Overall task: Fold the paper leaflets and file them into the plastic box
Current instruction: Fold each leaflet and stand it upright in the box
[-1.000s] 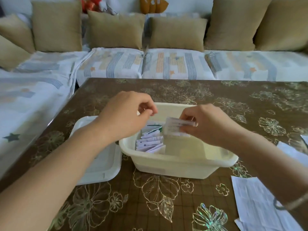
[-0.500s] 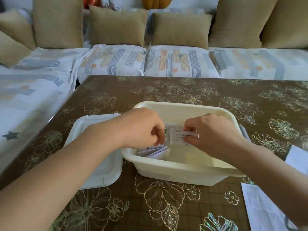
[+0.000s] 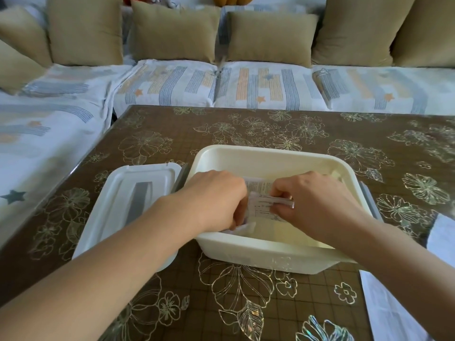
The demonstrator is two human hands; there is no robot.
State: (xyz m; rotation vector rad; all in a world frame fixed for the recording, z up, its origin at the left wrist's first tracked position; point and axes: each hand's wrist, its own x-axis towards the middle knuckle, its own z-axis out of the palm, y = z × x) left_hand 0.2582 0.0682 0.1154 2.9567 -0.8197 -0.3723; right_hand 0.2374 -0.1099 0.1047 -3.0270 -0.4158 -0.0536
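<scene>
Leaflet point(image 3: 264, 205) now lowered into plastic box point(image 3: 270, 153) | your right hand point(image 3: 317, 205) pinches it | left hand point(image 3: 216, 200) at filed stack point(image 3: 242, 228), grip unclear | release looks next

Illumination: soft, even daylight, moderately bright; the source cannot be told. Glare: a pale sheen lies across the glossy bench point(image 3: 344, 134) at its far edge, and iridescent glints show on the floral print near the lower border. Shadows: faint and diffuse beneath the plastic box point(image 3: 270, 257). Distortion: wide-angle bowing bends the sofa cushions point(image 3: 172, 33) and bench edges toward the borders. Sharpness: centre acceptable, corners soft; print on the leaflet point(image 3: 261, 207) is unreadable.
</scene>
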